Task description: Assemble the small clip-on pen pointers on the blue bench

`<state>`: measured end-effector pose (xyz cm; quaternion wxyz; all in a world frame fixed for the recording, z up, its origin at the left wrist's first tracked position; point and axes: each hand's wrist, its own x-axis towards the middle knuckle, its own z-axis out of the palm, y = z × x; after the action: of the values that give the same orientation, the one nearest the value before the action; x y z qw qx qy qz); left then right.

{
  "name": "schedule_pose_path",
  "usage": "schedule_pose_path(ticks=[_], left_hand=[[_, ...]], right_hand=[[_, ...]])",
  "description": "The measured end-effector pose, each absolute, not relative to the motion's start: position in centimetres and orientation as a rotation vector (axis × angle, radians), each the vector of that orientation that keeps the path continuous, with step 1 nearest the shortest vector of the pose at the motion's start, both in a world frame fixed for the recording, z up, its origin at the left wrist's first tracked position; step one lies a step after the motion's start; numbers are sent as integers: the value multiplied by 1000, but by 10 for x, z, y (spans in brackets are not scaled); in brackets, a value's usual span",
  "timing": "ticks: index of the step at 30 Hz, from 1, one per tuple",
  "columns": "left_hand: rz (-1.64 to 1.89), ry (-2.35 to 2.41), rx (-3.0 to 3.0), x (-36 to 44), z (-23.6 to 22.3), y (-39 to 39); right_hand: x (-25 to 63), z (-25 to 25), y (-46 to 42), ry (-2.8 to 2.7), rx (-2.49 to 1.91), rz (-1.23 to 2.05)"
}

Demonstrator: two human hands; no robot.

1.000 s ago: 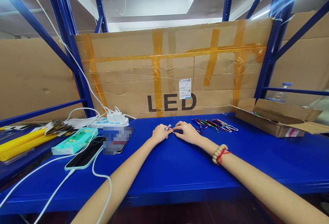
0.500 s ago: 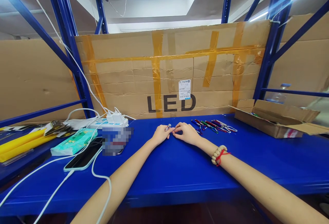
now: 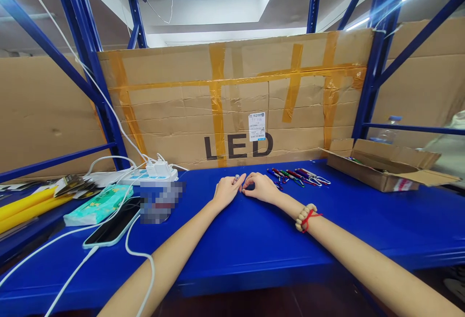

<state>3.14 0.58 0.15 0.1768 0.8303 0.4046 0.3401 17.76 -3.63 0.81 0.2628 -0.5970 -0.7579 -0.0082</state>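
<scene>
Above the middle of the blue tabletop, my left hand (image 3: 227,192) is closed around a small silvery piece (image 3: 236,178). Only the end of this piece shows between the fingers; the rest is hidden. Close beside it, my right hand (image 3: 259,187) curls with thumb and index finger pinched together near the left fingertips. Whatever the pinch may hold is too small to make out. Behind and right of my right hand lie several slim pens or pen-like pieces (image 3: 296,177) in red, green, blue and purple, some with silvery wire loops at the end.
An open cardboard box (image 3: 374,176) stands at the right. On the left are a phone (image 3: 114,222) with white cables, a green tissue pack (image 3: 100,205), a power strip (image 3: 158,176) and yellow rolls (image 3: 32,208). A large cardboard sheet (image 3: 174,113) forms the back wall.
The left fingers have straightened somewhat beside the silvery piece, and the right pinch has shifted slightly against them. The whole view has moved a little to the right.
</scene>
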Motion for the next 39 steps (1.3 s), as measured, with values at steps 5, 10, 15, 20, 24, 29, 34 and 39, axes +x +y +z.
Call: schedule_pose_path(ticks=[5, 10, 15, 20, 24, 29, 34, 39], left_hand=[[831, 1232, 2410, 30, 7, -4], [758, 1308, 2507, 31, 10, -8], [663, 1452, 2620, 32, 14, -10], [624, 1525, 2650, 32, 16, -11], [605, 1550, 2657, 33, 15, -10], [565, 1554, 2690, 32, 13, -7], [540, 1563, 2697, 32, 12, -5], [517, 1575, 2688, 32, 13, -5]], right_hand=[[176, 11, -39, -2027, -1668, 4], [177, 10, -40, -2068, -1675, -35], [179, 8, -36, -2033, -1569, -123], [179, 13, -38, -1883, -1440, -154], [177, 15, -41, -1869, -1315, -203], [177, 15, -42, -1980, -1226, -176], [179, 13, -40, -1997, -1224, -165], [180, 11, -37, -2010, -1186, -164]])
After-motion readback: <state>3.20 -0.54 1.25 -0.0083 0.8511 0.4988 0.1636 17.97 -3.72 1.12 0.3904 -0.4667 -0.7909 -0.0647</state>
